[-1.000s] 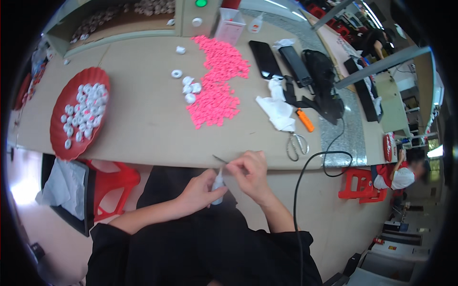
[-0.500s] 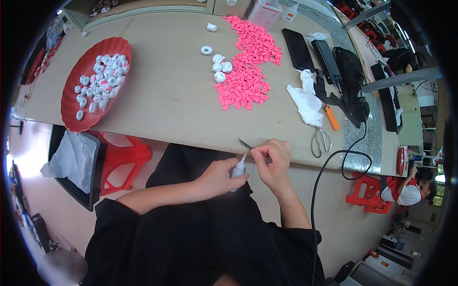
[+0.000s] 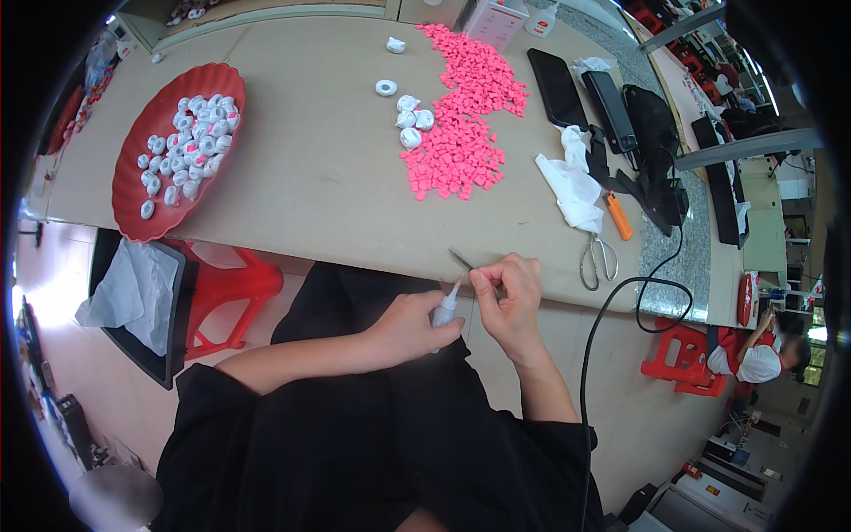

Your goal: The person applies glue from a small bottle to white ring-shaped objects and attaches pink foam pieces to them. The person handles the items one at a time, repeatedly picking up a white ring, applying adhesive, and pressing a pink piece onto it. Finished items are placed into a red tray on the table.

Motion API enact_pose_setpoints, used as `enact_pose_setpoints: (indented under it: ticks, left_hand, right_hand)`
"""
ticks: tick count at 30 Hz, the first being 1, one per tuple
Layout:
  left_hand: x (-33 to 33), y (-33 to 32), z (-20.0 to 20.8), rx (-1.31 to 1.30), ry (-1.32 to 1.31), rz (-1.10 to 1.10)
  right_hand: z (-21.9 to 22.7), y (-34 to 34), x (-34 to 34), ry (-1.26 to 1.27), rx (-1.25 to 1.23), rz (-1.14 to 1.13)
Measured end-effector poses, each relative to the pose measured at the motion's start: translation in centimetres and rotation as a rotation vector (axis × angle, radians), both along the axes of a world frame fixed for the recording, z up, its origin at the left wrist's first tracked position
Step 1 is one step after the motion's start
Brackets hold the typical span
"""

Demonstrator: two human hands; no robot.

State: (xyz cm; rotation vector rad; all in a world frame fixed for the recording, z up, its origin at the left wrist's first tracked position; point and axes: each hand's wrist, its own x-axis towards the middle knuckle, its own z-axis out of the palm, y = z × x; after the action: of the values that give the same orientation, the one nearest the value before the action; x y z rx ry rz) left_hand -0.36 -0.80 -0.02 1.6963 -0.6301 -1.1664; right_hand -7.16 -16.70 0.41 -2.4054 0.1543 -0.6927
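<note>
My left hand is closed around a small white squeeze bottle with a narrow nozzle that points up. Beside it, my right hand pinches a thin, pointed metal tool, perhaps tweezers; its tip points up and left over the table's front edge. The nozzle and the tool are close together but look apart. Beyond my hands, many small pink pieces lie in a heap. At the heap's left side sit several white, round, puffy pieces, some with a dark centre.
A red scalloped tray with similar white pieces stands at the left. On the right are scissors, an orange-handled cutter, crumpled tissue, a black phone and a black cable. A red stool stands below the table's edge.
The metal tool has moved slightly away from the bottle's nozzle, with a small gap between them now. Both hands keep their grips. The whole view has shifted a little.
</note>
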Motion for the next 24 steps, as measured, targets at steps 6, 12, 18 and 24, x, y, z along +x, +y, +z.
enact_pose_setpoints:
  ticks: [6,12,18,24]
  left_hand:
    - [-0.06,0.08,0.16,0.035,-0.029,-0.006]
    - [-0.21,0.06,-0.17,0.062,-0.146,-0.005]
    - [-0.22,-0.03,-0.24,0.045,-0.164,-0.004]
    - [0.01,-0.41,-0.15,0.113,-0.147,-0.03]
  right_hand:
    - [0.06,-0.07,-0.11,-0.019,0.045,0.022]
    - [-0.24,0.12,-0.02,-0.009,-0.012,-0.009]
    - [0.36,-0.14,-0.15,-0.034,0.034,0.065]
    - [0.1,-0.28,0.02,-0.014,-0.005,0.019]
